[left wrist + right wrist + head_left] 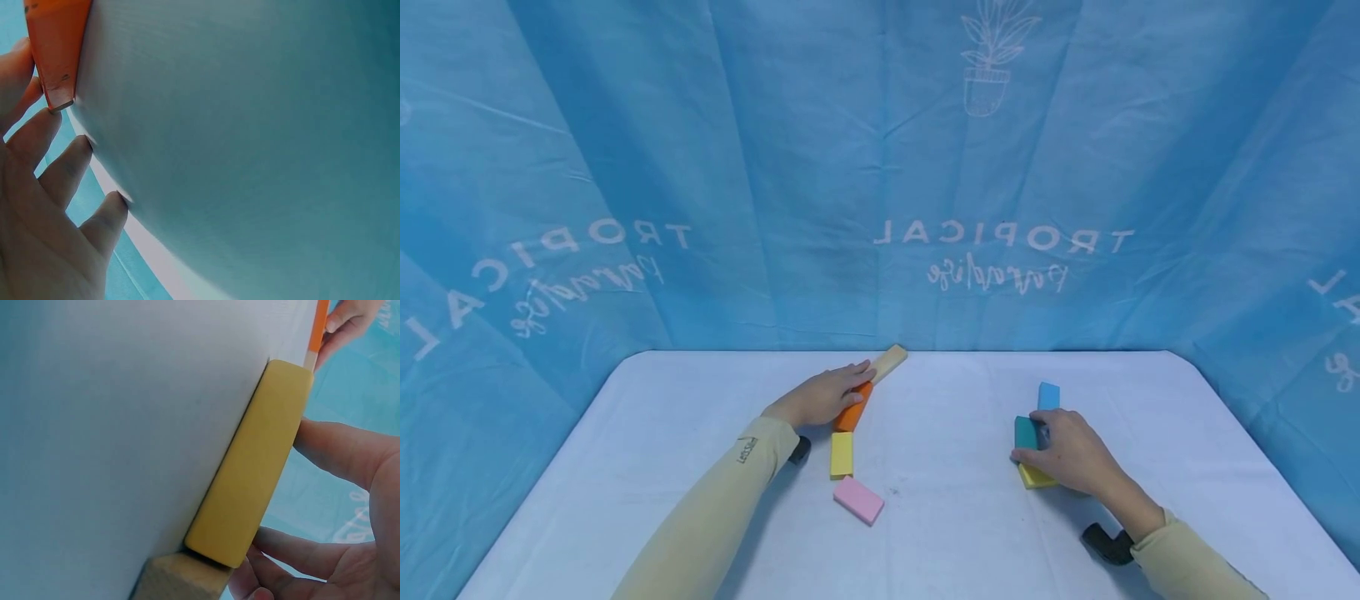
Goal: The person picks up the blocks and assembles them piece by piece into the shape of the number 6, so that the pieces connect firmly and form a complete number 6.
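Note:
In the head view my left hand (823, 396) reaches over an orange block (853, 412), its fingers extended toward a plain wooden block (890, 363). The left wrist view shows the thumb and nearest fingers against the orange block (57, 50), the others spread. A yellow block (842, 455) and a tilted pink block (859, 501) follow toward me. At the right, my right hand (1075, 450) holds a teal block (1025, 437) between thumb and index finger. Another yellow block (1037, 477) adjoins its near end; a blue block (1049, 395) lies beyond, partly covered by the hand.
A white-covered table (940, 533) has rounded far corners. Blue printed curtains (820, 167) hang behind it and along both sides. In the right wrist view, a bare wooden block (181, 578) touches the yellow block's end. Black wrist devices (1108, 546) are strapped below both hands.

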Available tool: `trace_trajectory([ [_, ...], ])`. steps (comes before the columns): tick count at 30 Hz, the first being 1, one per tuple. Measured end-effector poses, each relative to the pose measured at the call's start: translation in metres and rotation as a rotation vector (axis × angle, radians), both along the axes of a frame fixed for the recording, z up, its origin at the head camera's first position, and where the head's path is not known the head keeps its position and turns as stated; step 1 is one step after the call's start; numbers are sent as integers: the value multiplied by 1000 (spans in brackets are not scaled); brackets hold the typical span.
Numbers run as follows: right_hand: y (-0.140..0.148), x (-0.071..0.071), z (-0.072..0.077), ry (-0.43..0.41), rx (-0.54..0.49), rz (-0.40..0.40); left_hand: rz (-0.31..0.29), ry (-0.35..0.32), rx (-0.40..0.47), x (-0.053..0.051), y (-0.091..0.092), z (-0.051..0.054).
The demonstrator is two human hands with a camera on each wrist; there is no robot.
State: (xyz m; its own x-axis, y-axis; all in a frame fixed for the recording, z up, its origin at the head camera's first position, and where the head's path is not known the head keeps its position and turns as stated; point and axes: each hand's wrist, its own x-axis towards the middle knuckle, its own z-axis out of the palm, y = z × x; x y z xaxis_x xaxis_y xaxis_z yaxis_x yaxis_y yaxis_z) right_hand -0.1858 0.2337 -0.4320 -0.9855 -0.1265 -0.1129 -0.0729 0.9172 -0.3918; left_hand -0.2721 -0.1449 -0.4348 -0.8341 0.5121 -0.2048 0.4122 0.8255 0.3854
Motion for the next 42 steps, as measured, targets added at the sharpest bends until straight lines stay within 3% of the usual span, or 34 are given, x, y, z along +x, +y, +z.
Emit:
trace_trajectory([
  [11, 0, 2, 1, 38, -34, -3, 9, 1, 16, 3, 2, 1],
  [27, -14, 10, 8, 113, -130, 75, -1, 0, 20, 2, -1, 0],
  [42, -35, 24, 10, 105, -130, 104, -4, 5, 17, 0, -2, -3],
])
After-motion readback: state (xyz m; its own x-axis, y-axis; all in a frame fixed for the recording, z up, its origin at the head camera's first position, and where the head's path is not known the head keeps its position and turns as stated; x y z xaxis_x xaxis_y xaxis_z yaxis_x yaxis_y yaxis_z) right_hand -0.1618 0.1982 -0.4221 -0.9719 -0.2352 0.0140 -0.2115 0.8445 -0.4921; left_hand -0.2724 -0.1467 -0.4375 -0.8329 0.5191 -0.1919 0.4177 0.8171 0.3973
